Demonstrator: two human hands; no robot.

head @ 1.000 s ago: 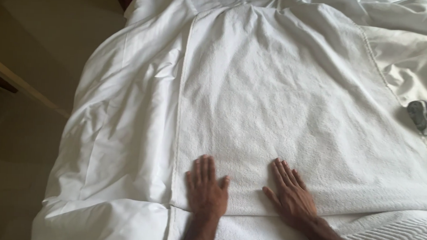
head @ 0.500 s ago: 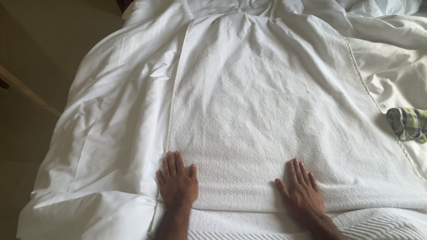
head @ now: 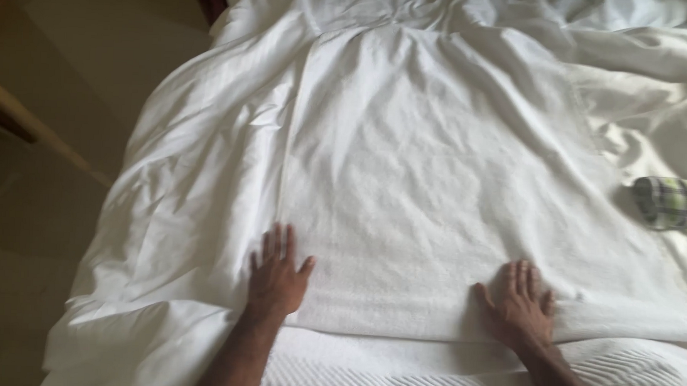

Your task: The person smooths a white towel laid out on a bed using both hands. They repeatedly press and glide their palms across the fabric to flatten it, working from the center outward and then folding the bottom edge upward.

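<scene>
A large white towel (head: 428, 197) lies spread flat over a rumpled white duvet (head: 197, 179) on a bed. My left hand (head: 276, 275) rests palm down, fingers apart, at the towel's near left edge. My right hand (head: 518, 302) lies flat near the towel's near right corner. Neither hand grips anything; both press on the fabric. A ribbed white cloth (head: 428, 378) lies under my forearms at the bed's near edge.
A rolled green and white checked cloth (head: 673, 203) lies on the bed at the right. More crumpled white bedding (head: 658, 68) is piled at the far right. Beige floor (head: 61, 127) and a wooden furniture edge (head: 30, 121) are to the left of the bed.
Both hands have slid apart along the towel's near edge, the left toward the left side, the right toward the right corner. The towel looks flatter.
</scene>
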